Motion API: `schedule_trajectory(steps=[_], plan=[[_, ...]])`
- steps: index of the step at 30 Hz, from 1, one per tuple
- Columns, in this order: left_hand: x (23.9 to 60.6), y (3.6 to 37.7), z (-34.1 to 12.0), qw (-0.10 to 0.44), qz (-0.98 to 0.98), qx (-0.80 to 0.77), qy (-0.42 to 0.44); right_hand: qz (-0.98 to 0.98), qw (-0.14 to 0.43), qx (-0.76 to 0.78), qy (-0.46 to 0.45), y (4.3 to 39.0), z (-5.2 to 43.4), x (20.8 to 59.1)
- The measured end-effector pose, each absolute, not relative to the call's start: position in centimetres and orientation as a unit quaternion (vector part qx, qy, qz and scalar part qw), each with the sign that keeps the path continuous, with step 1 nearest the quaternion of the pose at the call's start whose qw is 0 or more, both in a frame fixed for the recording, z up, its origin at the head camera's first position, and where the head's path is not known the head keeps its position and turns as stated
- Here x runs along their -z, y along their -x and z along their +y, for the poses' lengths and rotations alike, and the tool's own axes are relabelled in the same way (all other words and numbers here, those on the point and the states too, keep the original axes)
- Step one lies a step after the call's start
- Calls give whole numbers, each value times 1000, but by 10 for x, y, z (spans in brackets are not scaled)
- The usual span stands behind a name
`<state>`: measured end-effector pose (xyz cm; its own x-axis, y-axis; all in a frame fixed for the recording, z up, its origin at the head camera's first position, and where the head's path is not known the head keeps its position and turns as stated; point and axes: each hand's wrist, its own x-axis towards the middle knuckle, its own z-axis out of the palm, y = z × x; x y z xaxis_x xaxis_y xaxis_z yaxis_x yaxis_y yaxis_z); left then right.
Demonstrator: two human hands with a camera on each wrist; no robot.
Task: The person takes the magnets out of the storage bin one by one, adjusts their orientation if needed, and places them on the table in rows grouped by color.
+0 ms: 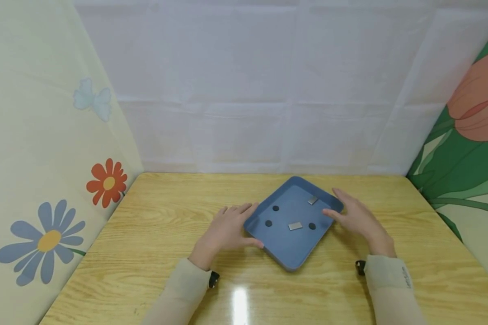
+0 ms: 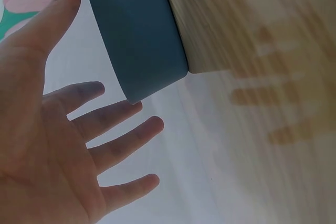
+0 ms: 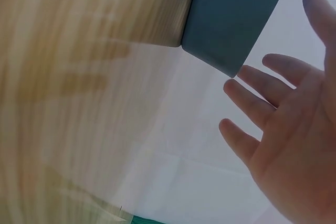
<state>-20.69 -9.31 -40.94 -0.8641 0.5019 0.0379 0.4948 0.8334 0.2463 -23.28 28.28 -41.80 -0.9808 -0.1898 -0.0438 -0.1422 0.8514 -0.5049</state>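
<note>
A blue tray (image 1: pixel 285 247) lies turned like a diamond on the wooden table (image 1: pixel 158 234). Inside it are three black discs (image 1: pixel 275 208) and two small silver plates (image 1: pixel 295 226). My left hand (image 1: pixel 239 225) is at the tray's left edge with straight, spread fingers and the thumb along the lower-left rim. My right hand (image 1: pixel 345 212) is at the right edge, fingers straight, thumb at the rim. In the wrist views the left hand (image 2: pixel 68 129) and right hand (image 3: pixel 283 119) are spread beside the tray wall (image 2: pixel 136 30) (image 3: pixel 233 14); I cannot tell whether they touch it.
A white sheet (image 1: pixel 248 90) closes off the back of the table. Flowered cloth panels stand at the left (image 1: pixel 44 180) and right (image 1: pixel 471 135). Bare wood surrounds the tray on all sides.
</note>
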Motion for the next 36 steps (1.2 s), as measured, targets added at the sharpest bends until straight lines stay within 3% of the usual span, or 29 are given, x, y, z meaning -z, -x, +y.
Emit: schedule_trajectory(steps=[10,36], plan=[[411,207,-90,13,957,-131,-257,951,78,287,85,232,279,418],[414,208,-88,5,957,-145,-253,954,78,275,85,230,283,413]])
